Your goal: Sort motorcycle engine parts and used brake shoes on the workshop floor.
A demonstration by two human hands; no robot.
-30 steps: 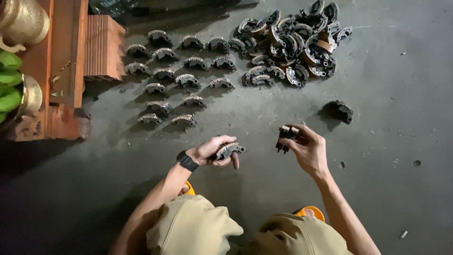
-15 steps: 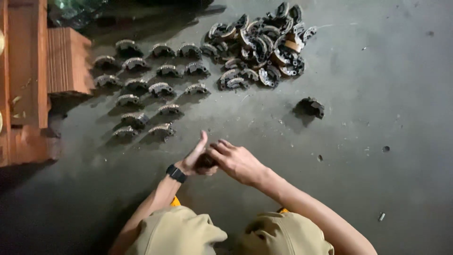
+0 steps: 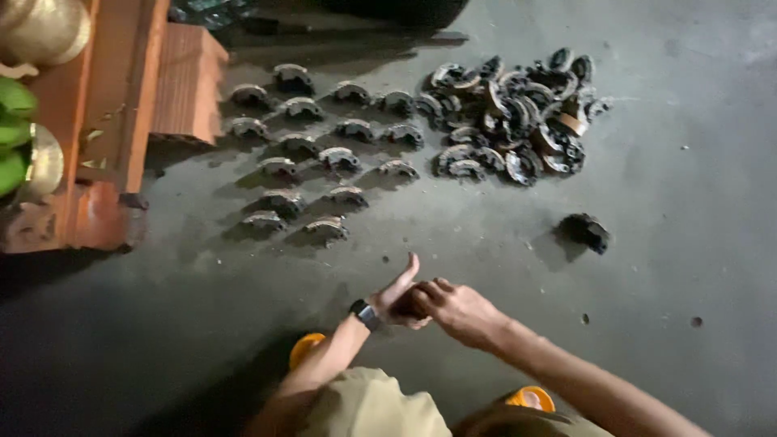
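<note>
1. Head view: the left hand [image 3: 396, 293] and right hand [image 3: 455, 310], apart a second ago with one dark metal part [image 3: 410, 303] each, now press together over it — apparently joining pieces.
2. Laid-out rows [image 3: 324, 154] and the heap [image 3: 518, 113] stay on the concrete floor [image 3: 688, 202] — lone piece [image 3: 584, 231] unmoved.

Grey concrete floor [image 3: 688, 243], orange wooden furniture [image 3: 97, 121]

Part [image 3: 413, 303] hidden between hands [image 3: 441, 307]; kind unclear.
</note>
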